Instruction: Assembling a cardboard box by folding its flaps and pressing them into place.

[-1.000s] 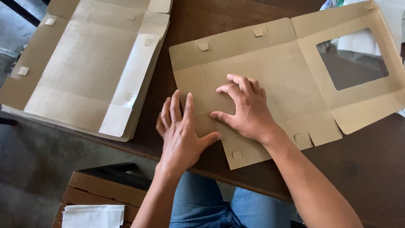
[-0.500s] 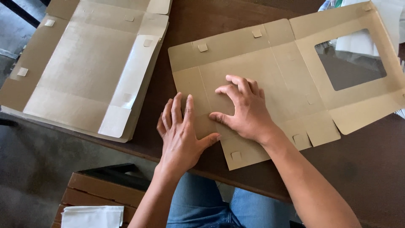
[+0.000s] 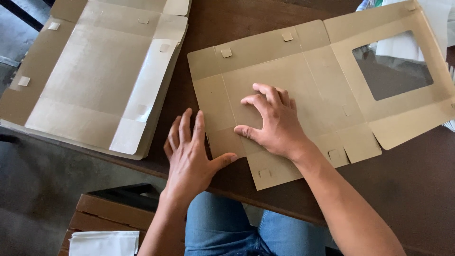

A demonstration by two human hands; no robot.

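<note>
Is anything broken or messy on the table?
Nothing looks broken or spilled. The flat cardboard box lies a bit crooked under both hands, and the stack of flat boxes hangs slightly over the table edge.

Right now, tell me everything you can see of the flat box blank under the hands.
The flat box blank is brown cardboard, unfolded, lying flat on the dark wooden table. It has creased panels, edge flaps with small square tabs, and one panel with a rectangular window cut-out at its right end. The right hand presses its middle panel; the left hand lies at its left edge.
</note>
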